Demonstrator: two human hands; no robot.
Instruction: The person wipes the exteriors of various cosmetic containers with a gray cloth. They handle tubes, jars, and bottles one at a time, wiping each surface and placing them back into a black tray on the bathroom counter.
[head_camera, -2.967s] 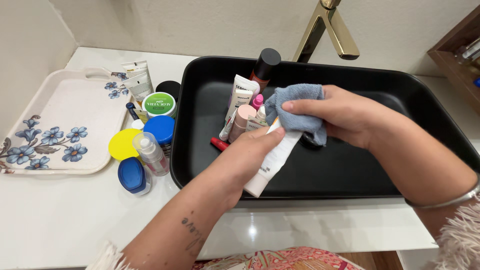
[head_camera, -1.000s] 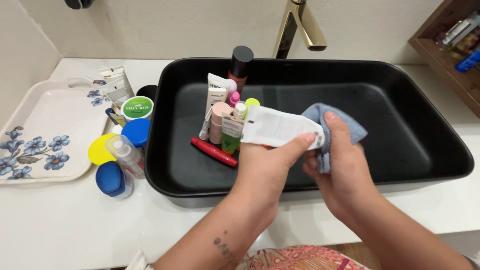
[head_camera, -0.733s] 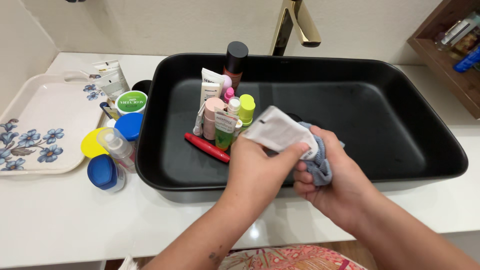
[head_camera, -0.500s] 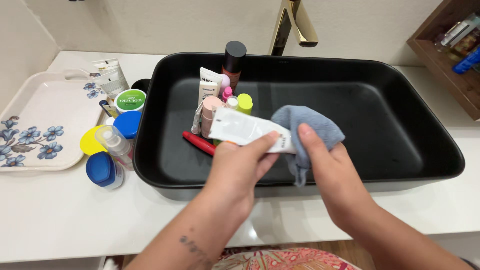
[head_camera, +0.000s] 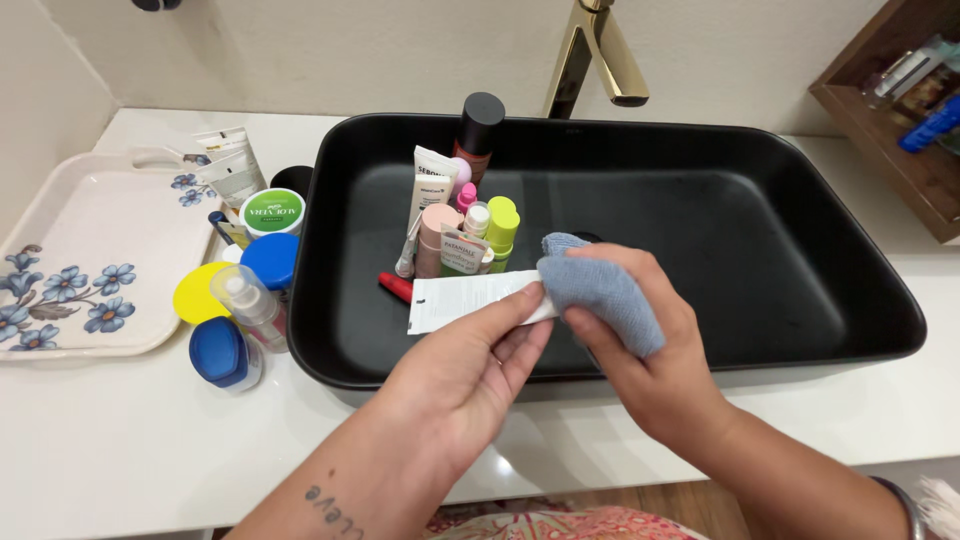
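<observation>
My left hand (head_camera: 465, 375) pinches a white squeeze tube (head_camera: 462, 298), held flat and level over the front of the black sink (head_camera: 760, 270). A blue-grey cloth (head_camera: 605, 293) is bunched in my right hand (head_camera: 650, 365) and wraps the tube's right end. Behind the tube, in the sink's left part, several cosmetic tubes and bottles stand together (head_camera: 462, 215), and a red tube (head_camera: 397, 286) lies on the sink floor, partly hidden.
A floral white tray (head_camera: 90, 260) sits on the counter at far left. Between tray and sink stand jars with green (head_camera: 273, 211), blue (head_camera: 270, 260) and yellow (head_camera: 200, 295) lids, a clear spray bottle (head_camera: 250, 303), and a blue-capped jar (head_camera: 222, 353). Gold faucet (head_camera: 600, 55) behind; wooden shelf (head_camera: 900, 110) right.
The tube has turned from slanted to level, and the cloth has shifted from hanging open beside it to being pressed around its right end. Both hands stay over the sink's front.
</observation>
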